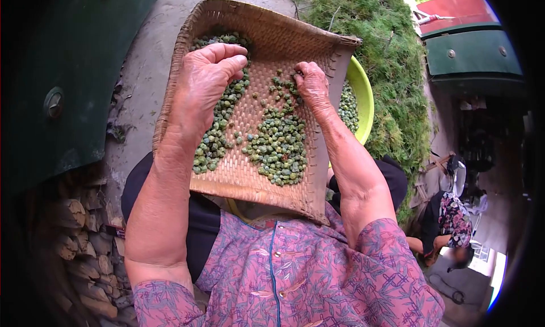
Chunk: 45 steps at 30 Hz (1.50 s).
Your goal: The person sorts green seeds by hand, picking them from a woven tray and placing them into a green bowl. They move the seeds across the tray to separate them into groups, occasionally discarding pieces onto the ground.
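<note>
A woven winnowing basket [275, 53] rests over my lap, its raised wall on the far side. Two heaps of small round green fruits lie in it: a long left heap [211, 148] and a right heap [278, 148]. My left hand [211, 77] hovers above the left heap, thumb and fingertips curled together; whatever they pinch is hidden. At the upper end of the right heap, my right hand [311, 82] has its fingers closed in a pinch close to the fruits. I cannot make out what is between them. Bare weave shows between the heaps.
A yellow-green basin [367, 100] holding more green fruits [347, 108] stands partly under the basket's right edge. Cut green branches [389, 60] are piled beyond it. Split firewood [93, 253] is stacked at lower left, beneath a dark green panel [62, 71]. Another person [448, 222] sits at far right.
</note>
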### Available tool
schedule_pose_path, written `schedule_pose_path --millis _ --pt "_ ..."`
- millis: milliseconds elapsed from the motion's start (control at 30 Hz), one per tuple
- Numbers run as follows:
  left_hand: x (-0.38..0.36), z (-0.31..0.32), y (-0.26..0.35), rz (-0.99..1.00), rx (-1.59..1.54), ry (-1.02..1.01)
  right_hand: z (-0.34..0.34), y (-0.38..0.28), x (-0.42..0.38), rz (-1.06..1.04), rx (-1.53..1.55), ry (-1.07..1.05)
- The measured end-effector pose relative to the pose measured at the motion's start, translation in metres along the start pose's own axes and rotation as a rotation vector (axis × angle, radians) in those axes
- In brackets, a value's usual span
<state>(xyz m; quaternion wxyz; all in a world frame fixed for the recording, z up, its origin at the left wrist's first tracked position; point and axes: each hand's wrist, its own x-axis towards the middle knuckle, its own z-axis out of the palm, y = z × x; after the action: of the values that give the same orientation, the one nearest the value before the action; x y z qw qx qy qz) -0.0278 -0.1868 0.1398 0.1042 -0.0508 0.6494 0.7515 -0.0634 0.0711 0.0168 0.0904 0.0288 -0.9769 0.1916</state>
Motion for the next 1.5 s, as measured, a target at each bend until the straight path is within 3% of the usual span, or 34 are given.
schedule_pose_path --millis 67,133,333,467,533,600,667,733,800,933,1067,1133,1400,1500 --pt "-0.001 0.000 0.001 -0.002 -0.006 0.008 0.003 -0.006 0.002 -0.019 -0.144 -0.165" --pt "-0.002 0.000 0.005 -0.003 -0.014 0.017 0.013 0.001 0.003 -0.019 -0.134 -0.153" --pt "-0.001 -0.004 0.006 0.002 0.003 0.016 -0.012 0.037 -0.011 0.101 0.112 0.123" --pt "-0.003 -0.003 0.010 0.004 0.000 0.026 -0.046 0.094 -0.046 0.247 -0.130 0.159" --pt "-0.004 -0.002 0.011 -0.006 0.012 0.038 -0.060 0.094 -0.058 0.378 -0.380 0.081" --pt "-0.004 -0.002 0.011 0.003 0.014 0.036 -0.060 0.092 -0.061 0.408 -0.420 0.054" --pt "-0.004 -0.003 0.010 0.007 0.002 0.034 -0.048 0.088 -0.054 0.135 -0.295 0.170" --pt "-0.003 -0.004 0.010 0.009 -0.008 0.032 -0.032 0.057 -0.036 0.001 -0.014 0.126" --pt "-0.002 -0.005 0.010 0.001 -0.016 0.036 -0.017 0.015 -0.022 -0.121 0.057 0.006" --pt "-0.002 -0.007 0.010 0.017 -0.024 0.055 0.013 -0.024 -0.005 -0.382 -0.123 -0.094" --pt "0.000 -0.007 0.012 0.047 -0.054 0.056 0.010 -0.034 0.001 -0.360 -0.198 -0.225" --pt "-0.001 -0.006 0.014 0.055 -0.057 0.048 0.006 -0.030 0.004 -0.244 -0.198 -0.326" --pt "-0.003 -0.003 0.016 0.052 -0.063 0.064 0.003 -0.020 -0.001 -0.125 -0.034 -0.313" --pt "-0.002 -0.005 0.015 0.051 -0.051 0.068 -0.002 -0.029 -0.004 -0.190 -0.021 -0.288"
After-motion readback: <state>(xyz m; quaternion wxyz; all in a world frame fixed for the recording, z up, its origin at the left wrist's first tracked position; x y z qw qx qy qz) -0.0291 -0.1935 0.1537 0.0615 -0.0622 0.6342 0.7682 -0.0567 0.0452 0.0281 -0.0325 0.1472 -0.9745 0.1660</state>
